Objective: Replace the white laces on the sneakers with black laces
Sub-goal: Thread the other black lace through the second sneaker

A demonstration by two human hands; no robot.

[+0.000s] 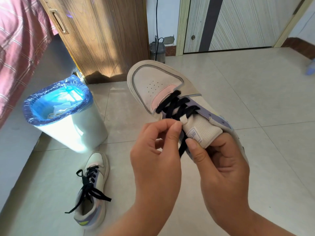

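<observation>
We have one view only, a wide-angle camera worn on the head, looking forward and down from above. It sits close over the left hand [156, 150], the right hand [221, 166] and the held sneaker [163, 87], which fill the centre. Farther off, the tiled floor [255, 99] runs to a door [238, 23] at the top, lines bowing at the edges.

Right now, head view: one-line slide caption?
Both hands thread black lace through held sneaker; finished sneaker on floor.
</observation>
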